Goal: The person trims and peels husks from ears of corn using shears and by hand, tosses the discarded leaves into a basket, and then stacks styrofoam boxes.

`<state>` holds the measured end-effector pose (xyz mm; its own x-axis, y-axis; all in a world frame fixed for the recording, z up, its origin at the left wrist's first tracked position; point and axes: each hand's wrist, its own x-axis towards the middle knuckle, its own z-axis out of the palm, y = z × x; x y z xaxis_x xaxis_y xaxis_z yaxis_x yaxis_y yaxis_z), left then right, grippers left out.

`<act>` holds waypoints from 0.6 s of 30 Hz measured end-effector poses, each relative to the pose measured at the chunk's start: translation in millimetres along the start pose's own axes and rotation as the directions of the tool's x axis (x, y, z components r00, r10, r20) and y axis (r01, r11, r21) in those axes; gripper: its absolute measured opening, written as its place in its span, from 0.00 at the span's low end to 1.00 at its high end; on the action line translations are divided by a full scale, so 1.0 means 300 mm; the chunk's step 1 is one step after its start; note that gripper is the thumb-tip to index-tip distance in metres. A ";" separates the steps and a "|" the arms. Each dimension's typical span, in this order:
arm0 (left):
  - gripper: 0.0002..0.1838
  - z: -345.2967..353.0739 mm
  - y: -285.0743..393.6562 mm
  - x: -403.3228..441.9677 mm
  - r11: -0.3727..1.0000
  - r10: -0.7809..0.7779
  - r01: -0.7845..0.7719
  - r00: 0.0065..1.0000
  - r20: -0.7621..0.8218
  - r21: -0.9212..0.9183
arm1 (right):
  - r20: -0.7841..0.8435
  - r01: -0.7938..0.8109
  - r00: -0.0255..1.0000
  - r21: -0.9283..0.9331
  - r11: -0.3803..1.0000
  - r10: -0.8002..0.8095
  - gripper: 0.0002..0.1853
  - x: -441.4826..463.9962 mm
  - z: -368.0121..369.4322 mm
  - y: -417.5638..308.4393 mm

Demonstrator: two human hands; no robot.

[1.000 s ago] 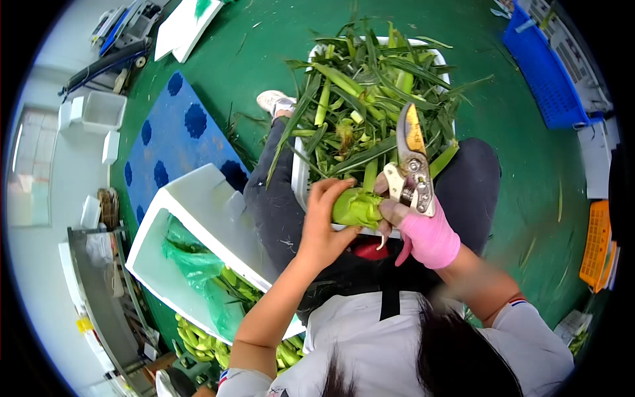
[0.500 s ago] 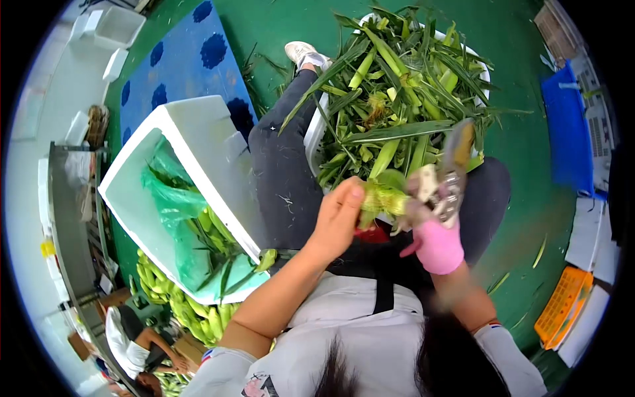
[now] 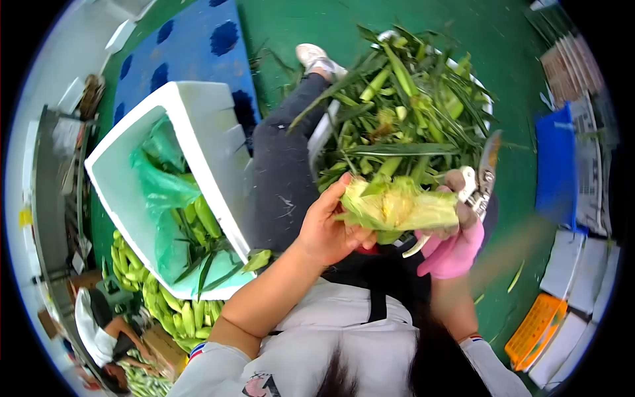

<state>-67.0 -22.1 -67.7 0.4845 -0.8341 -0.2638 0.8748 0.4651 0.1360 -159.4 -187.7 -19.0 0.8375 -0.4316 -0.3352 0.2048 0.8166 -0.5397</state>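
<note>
Across my lap I see a partly husked ear of corn (image 3: 405,210), pale yellow-green and lying nearly level. My bare left hand (image 3: 323,230) grips its left end, thumb on top and fingers below. My right hand (image 3: 456,248), in a pink and grey glove, is closed at the ear's other end. In that same hand are pruning shears (image 3: 488,169), blades pointing up and away. Just beyond the corn, a white tub (image 3: 320,137) is heaped with green corn husks (image 3: 403,109).
To the left a white foam box (image 3: 205,109) lies tilted, holding a green plastic bag (image 3: 155,178) and corn. Ears in husk (image 3: 172,308) are piled beside it. Another person (image 3: 106,327) is at lower left. A blue crate (image 3: 555,165) and orange crate (image 3: 534,331) stand right.
The ear of corn has turned to lie lengthwise between my hands, showing more of its side. My right hand and the shears have shifted slightly right; the shears are less blurred.
</note>
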 end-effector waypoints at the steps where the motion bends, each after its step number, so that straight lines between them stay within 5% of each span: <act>1: 0.34 -0.018 0.025 -0.009 0.983 -0.086 0.104 0.989 -0.117 0.152 | 0.012 0.013 1.000 -0.085 0.996 -0.012 0.18 -0.009 -0.022 0.004; 2: 0.36 -0.064 0.056 -0.022 0.938 -0.129 0.202 0.958 -0.255 0.281 | -0.003 -0.079 0.997 -0.329 0.941 0.083 0.18 -0.041 -0.075 -0.019; 3: 0.39 -0.122 0.086 -0.055 0.875 -0.137 0.304 0.902 -0.410 0.376 | 0.173 -0.039 0.970 -0.582 0.813 0.170 0.17 -0.030 -0.049 -0.001; 4: 0.44 -0.208 0.094 -0.085 0.823 -0.273 0.418 0.885 -0.378 0.385 | 0.342 0.108 0.906 -0.758 0.643 0.251 0.17 -0.019 -0.023 0.015; 5: 0.46 -0.239 0.095 -0.128 0.817 -0.452 0.496 0.867 -0.208 0.293 | 0.636 0.451 0.672 -0.758 0.472 0.379 0.16 -0.003 0.079 0.049; 7: 0.44 -0.129 0.114 -0.293 0.876 -0.231 0.318 0.936 -0.264 0.362 | 0.746 0.879 0.324 -0.465 0.107 0.581 0.22 -0.050 0.241 0.172; 8: 0.45 -0.069 0.116 -0.376 0.884 -0.116 0.230 0.951 -0.286 0.408 | 0.737 0.935 0.181 -0.334 0.118 0.651 0.20 -0.112 0.299 0.278; 9: 0.44 -0.134 0.089 -0.408 0.933 -0.020 0.032 0.999 -0.038 0.358 | 0.704 0.968 0.120 -0.238 0.074 0.700 0.18 -0.155 0.306 0.319; 11: 0.44 -0.120 0.120 -0.614 0.867 0.261 -0.203 0.963 -0.068 0.455 | 0.811 0.915 0.075 -0.287 0.283 0.580 0.24 -0.178 0.327 0.343; 12: 0.43 -0.143 0.099 -0.715 0.805 0.478 -0.379 0.870 -0.120 0.456 | 0.834 0.912 0.162 -0.331 0.243 0.528 0.24 -0.201 0.307 0.337; 13: 0.41 -0.161 0.100 -0.860 0.803 0.525 -0.361 0.805 -0.278 0.474 | 0.858 0.914 0.232 -0.353 0.199 0.459 0.24 -0.198 0.293 0.339; 14: 0.37 -0.217 0.086 -0.930 0.620 0.783 -0.548 0.483 -0.393 0.561 | 0.786 0.735 0.460 -0.598 0.319 0.414 0.23 -0.196 0.249 0.358; 15: 0.32 -0.277 0.089 -1.055 0.589 0.790 -0.550 0.240 -0.564 0.591 | 0.637 0.476 0.656 -0.765 0.433 0.405 0.22 -0.200 0.188 0.359; 16: 0.29 -0.385 0.119 -1.189 0.630 0.705 -0.427 -0.036 -0.708 0.649 | 0.481 0.307 0.768 -0.855 0.417 0.422 0.22 -0.181 0.155 0.343; 17: 0.29 -0.517 0.164 -1.330 0.621 0.653 -0.260 -0.349 -0.672 0.739 | 0.349 0.147 0.840 -0.884 0.444 0.415 0.22 -0.157 0.126 0.346; 18: 0.28 -0.615 0.204 -1.485 0.648 0.660 -0.031 -0.476 -0.581 0.761 | 0.208 -0.012 0.893 -0.875 0.483 0.399 0.23 -0.134 0.098 0.350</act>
<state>-230.8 432.7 -118.1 0.3418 0.8763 -0.3396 0.5585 0.1012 0.8233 -156.7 -73.5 -39.5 0.9349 0.0205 -0.3543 -0.3548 0.0644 -0.9327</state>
